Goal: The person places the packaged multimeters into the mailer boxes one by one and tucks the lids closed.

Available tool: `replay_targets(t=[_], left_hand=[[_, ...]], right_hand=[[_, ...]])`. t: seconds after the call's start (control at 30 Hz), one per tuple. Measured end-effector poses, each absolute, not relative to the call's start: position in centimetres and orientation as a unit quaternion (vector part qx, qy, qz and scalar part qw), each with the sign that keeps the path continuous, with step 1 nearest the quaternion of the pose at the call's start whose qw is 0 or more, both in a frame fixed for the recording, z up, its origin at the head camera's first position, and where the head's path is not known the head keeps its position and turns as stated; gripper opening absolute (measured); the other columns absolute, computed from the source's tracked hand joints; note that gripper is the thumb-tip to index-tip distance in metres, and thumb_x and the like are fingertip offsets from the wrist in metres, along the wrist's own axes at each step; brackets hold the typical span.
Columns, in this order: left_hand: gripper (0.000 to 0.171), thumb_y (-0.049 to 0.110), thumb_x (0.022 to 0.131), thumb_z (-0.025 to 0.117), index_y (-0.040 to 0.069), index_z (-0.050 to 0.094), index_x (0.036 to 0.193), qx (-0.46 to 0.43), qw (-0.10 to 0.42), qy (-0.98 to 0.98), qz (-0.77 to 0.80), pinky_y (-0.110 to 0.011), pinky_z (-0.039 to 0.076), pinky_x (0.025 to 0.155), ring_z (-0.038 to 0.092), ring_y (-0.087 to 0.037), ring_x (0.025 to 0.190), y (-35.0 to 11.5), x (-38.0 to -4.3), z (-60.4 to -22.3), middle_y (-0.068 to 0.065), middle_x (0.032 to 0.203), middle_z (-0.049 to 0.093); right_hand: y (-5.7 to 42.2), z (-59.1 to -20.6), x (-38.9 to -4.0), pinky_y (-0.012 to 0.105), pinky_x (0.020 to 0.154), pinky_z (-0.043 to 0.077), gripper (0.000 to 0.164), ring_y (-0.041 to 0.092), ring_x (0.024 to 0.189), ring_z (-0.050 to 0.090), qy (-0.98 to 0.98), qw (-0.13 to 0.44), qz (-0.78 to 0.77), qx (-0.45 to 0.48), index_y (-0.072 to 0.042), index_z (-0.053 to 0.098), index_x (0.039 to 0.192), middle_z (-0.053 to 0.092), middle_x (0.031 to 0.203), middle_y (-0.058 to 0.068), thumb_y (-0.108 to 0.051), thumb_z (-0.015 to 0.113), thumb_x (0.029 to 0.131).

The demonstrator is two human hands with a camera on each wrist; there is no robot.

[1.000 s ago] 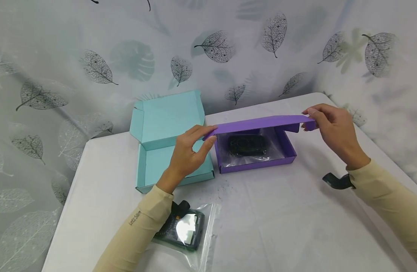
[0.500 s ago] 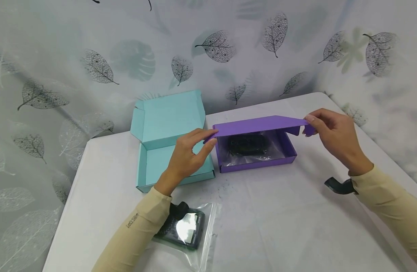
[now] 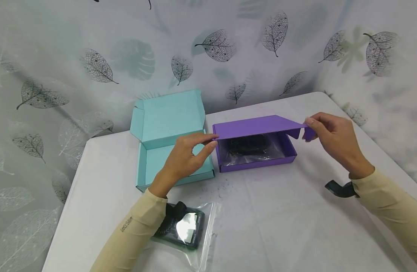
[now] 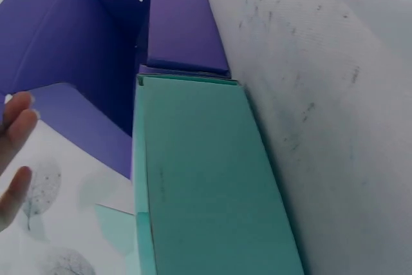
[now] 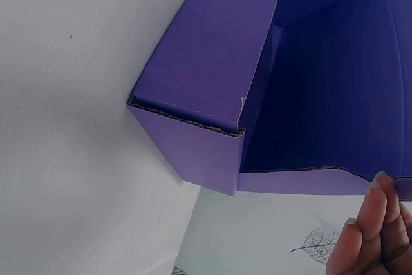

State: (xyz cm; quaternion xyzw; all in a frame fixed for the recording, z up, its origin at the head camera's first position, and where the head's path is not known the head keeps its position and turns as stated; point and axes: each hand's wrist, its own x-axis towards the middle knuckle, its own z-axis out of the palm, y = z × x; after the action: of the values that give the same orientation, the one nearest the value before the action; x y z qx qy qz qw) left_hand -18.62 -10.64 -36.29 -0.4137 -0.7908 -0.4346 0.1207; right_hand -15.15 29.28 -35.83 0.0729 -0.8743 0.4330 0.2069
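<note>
Purple box, btwn L grip & R grip on the white surface, lid partway up over a black item. R grip pinches the lid's R tab; L grip's at its L corner, can't tell if pinching or just touching. Lid prob. light, stiff card, apt to crease; best held by both front corners. Teal box, open, is partly behind L grip; bagged device lies nearer the wearer, by L grip's sleeve.
</note>
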Motion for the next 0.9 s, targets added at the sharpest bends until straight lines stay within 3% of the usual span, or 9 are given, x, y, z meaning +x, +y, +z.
replay_targets(t=[0.37,0.7,0.9], left_hand=[[0.033,0.024,0.107,0.058,0.001,0.075,0.123,-0.393,0.078,-0.81,-0.428,-0.036,0.054,0.093,0.07,-0.014,0.106,-10.7,-18.0,-35.9,-0.01,0.119,0.075],[0.031,0.021,0.107,0.058,0.001,0.077,0.12,-0.389,0.057,-0.819,-0.417,-0.04,0.055,0.074,0.069,-0.011,0.092,-10.8,-17.9,-35.9,-0.007,0.113,0.076],[0.031,0.022,0.108,0.055,0.004,0.079,0.115,-0.39,0.041,-0.824,-0.409,-0.032,0.047,0.06,0.069,-0.009,0.083,-10.8,-17.8,-36.0,-0.002,0.102,0.077]], right_hand=[[29.3,-36.1,-14.8,0.024,0.059,0.039,0.028,0.007,0.061,0.065,-0.88,0.195,0.428,0.067,-0.007,0.074,0.09,0.07,0.068,0.003,-0.026,0.062,0.106],[29.4,-36.5,-14.8,0.022,0.058,0.042,0.029,0.009,0.057,0.065,-0.883,0.18,0.429,0.072,-0.008,0.073,0.086,0.069,0.065,0.003,-0.024,0.061,0.106],[29.5,-36.9,-14.8,0.02,0.058,0.044,0.03,0.012,0.055,0.065,-0.882,0.172,0.434,0.072,-0.008,0.074,0.084,0.069,0.064,0.004,-0.024,0.061,0.106]])
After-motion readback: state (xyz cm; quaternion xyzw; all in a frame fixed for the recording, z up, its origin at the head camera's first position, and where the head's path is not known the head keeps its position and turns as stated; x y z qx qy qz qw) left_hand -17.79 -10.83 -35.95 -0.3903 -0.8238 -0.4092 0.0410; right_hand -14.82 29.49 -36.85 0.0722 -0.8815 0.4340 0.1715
